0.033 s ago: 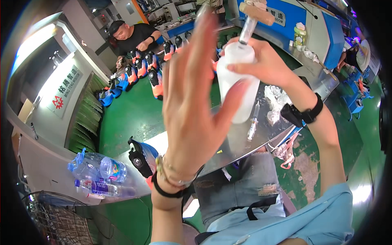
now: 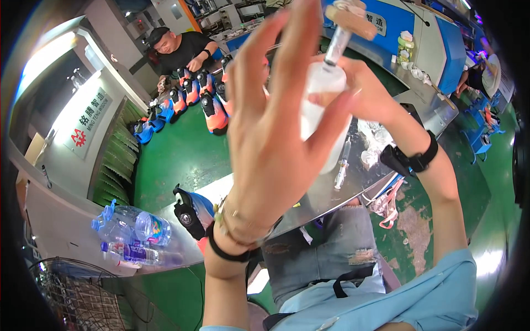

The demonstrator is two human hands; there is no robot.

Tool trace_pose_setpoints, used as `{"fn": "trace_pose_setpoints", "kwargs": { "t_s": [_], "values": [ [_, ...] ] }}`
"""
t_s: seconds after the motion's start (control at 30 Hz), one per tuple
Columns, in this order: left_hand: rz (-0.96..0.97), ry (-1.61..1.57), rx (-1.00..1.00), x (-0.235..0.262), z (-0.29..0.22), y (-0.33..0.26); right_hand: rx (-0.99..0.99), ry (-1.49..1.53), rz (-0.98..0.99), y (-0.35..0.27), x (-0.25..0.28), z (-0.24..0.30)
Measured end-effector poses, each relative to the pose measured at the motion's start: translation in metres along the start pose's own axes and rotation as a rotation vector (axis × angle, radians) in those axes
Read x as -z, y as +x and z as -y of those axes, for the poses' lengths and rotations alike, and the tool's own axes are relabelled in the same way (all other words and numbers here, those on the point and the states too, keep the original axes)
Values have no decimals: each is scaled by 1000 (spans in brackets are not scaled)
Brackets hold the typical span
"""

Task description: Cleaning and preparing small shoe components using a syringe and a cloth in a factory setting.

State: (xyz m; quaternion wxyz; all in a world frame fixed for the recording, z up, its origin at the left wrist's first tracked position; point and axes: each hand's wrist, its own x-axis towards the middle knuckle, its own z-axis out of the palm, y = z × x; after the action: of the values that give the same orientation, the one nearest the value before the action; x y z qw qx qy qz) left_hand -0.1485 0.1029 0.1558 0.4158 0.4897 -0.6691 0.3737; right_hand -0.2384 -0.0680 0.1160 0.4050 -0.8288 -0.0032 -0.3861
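My right hand (image 2: 371, 91) grips a white plastic bottle (image 2: 324, 78), held up over the table. A clear tube like a syringe barrel (image 2: 338, 47) stands out of the bottle's mouth, topped by a tan, block-like piece (image 2: 353, 22). In front of the bottle is my left hand (image 2: 276, 143), open with fingers stretched upward; its thumb overlaps the bottle, and I cannot tell whether they touch. A syringe (image 2: 343, 165) lies on the metal tabletop below, beside crumpled white material (image 2: 374, 140). Left of my left wrist stands a blue, black and coral shoe (image 2: 190, 214).
Several similar shoes (image 2: 212, 113) stand in rows on the green surface, with a co-worker (image 2: 185, 52) behind them. Plastic drink bottles (image 2: 152, 229) sit at the near left, above a wire basket (image 2: 83, 300). A green-labelled jar (image 2: 406, 47) stands far right.
My left hand has shifted a little to the right and covers more of the bottle. The bottle and its tube have moved slightly right with my right hand.
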Motion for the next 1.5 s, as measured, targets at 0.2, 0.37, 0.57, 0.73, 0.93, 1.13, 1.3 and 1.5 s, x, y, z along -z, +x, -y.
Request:
{"fn": "trace_pose_setpoints", "kwargs": {
  "t_s": [0.2,0.37,0.57,0.73,0.93,1.13,1.3,1.5],
  "values": [
    [193,-795,199,-72,-19,3,-30,271,-89,-76,-6,27],
    [398,-1055,347,-97,-60,-18,-132,429,-204,-135,0,29],
    [830,-1263,723,-169,-93,-53,-684,672,-494,-218,10,10],
    [999,-1389,993,-252,-145,-148,-982,889,-869,-317,-9,-37],
    [1305,-1167,986,-309,-180,-247,-1132,1180,-1000,-409,-44,-91],
    [1393,-839,1042,-329,-174,-327,-1225,1366,-821,-405,-51,-100],
    [1413,-880,1076,-316,-188,-333,-1480,656,-166,-446,-16,-115],
    [1435,-907,1036,-314,-209,-349,-1476,941,-196,-485,45,-191]
  ]
}}
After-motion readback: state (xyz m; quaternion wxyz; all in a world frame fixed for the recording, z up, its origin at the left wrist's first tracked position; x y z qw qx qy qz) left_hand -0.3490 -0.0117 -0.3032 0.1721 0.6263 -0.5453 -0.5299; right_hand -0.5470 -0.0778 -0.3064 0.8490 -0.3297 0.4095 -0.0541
